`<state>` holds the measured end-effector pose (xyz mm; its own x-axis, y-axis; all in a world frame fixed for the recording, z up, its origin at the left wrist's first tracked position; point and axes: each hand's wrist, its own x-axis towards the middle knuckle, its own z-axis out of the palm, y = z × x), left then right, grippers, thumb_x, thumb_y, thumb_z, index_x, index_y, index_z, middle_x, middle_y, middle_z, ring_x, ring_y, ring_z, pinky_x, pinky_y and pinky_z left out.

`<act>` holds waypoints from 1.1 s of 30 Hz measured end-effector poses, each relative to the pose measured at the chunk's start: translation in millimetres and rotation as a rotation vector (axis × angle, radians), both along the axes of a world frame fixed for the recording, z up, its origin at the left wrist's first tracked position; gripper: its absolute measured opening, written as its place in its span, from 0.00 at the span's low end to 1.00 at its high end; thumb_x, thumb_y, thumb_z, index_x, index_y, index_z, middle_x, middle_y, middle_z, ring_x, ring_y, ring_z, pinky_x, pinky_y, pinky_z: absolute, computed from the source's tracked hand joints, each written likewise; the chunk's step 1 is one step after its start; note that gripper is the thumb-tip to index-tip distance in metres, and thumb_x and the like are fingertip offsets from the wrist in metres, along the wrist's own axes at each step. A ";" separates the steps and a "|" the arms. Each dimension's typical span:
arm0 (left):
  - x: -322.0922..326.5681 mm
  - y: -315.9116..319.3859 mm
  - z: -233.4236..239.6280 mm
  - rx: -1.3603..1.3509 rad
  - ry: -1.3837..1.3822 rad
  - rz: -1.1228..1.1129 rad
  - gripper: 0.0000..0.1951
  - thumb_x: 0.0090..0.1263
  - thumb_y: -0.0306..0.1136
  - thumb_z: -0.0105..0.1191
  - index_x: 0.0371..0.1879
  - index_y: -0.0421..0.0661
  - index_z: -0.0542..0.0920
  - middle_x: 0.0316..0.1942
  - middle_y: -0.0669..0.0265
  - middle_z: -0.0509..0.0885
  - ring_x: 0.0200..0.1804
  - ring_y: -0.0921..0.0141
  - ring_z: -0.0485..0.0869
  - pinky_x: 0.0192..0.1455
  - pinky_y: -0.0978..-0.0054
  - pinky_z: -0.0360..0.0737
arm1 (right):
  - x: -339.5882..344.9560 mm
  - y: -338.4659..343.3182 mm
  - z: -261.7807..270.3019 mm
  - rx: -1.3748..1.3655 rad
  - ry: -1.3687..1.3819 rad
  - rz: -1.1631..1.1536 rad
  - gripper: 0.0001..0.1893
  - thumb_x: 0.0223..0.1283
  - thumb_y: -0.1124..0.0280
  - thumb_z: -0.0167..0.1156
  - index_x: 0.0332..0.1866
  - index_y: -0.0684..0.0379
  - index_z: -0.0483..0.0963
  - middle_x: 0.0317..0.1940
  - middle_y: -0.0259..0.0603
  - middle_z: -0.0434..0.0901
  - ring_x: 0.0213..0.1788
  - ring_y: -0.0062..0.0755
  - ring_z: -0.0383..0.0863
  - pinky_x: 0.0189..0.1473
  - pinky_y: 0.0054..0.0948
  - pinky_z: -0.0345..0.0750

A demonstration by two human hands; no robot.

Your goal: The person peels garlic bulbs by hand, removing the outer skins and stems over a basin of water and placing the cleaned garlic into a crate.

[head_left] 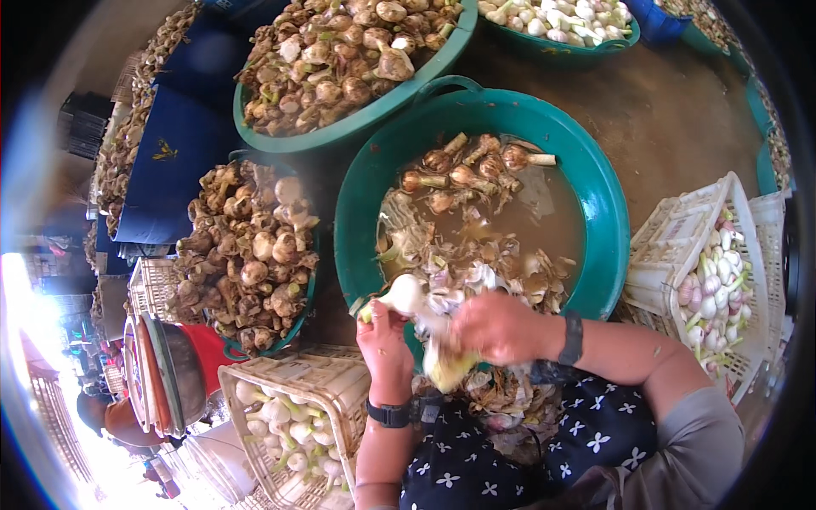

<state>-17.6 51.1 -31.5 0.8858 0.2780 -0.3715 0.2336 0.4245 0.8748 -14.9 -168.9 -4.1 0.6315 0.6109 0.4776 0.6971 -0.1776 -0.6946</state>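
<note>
My left hand (pixel 386 347) grips a peeled white garlic bulb (pixel 403 294) by its greenish stem, over the near rim of a green tub (pixel 605 210). Just to the right, my right hand (pixel 500 328) is blurred, its fingers closed on pale yellowish garlic skin (pixel 449 366) that hangs below them. Whether that skin is still joined to the bulb cannot be made out. Brown water in the tub holds several unpeeled garlic bulbs (pixel 468 175) with cut stems at the far side. Loose peeled skins (pixel 472 274) float nearer to me.
Unpeeled garlic fills a large tub (pixel 440 70) beyond and a smaller tub (pixel 312 287) at left. White bulbs lie in a plastic crate (pixel 347 389) at lower left, another crate (pixel 669 236) at right, and a far tub (pixel 599 48). A person (pixel 127 421) is at far left.
</note>
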 end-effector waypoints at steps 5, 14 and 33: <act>9.6 -17.2 30.1 -0.015 0.146 0.077 0.10 0.71 0.39 0.50 0.40 0.46 0.73 0.31 0.69 0.79 0.32 0.75 0.79 0.30 0.78 0.75 | -2.1 -13.5 -34.6 -0.751 0.132 -0.212 0.16 0.45 0.75 0.58 0.44 0.55 0.76 0.38 0.40 0.77 0.39 0.44 0.79 0.38 0.40 0.76; -59.2 83.1 160.4 1.501 0.179 0.506 0.17 0.66 0.29 0.50 0.53 0.38 0.68 0.49 0.59 0.72 0.52 0.65 0.72 0.56 0.69 0.72 | 137.3 -102.8 -92.6 -0.666 -0.183 -1.025 0.07 0.46 0.75 0.53 0.33 0.60 0.74 0.27 0.43 0.77 0.35 0.45 0.77 0.38 0.42 0.74; 21.6 -57.6 14.6 0.082 0.212 -0.375 0.16 0.69 0.41 0.49 0.47 0.41 0.75 0.32 0.68 0.79 0.32 0.75 0.78 0.32 0.80 0.74 | 16.2 3.1 -5.7 -0.368 0.494 -0.235 0.16 0.59 0.59 0.51 0.27 0.62 0.74 0.23 0.53 0.78 0.28 0.53 0.79 0.33 0.45 0.76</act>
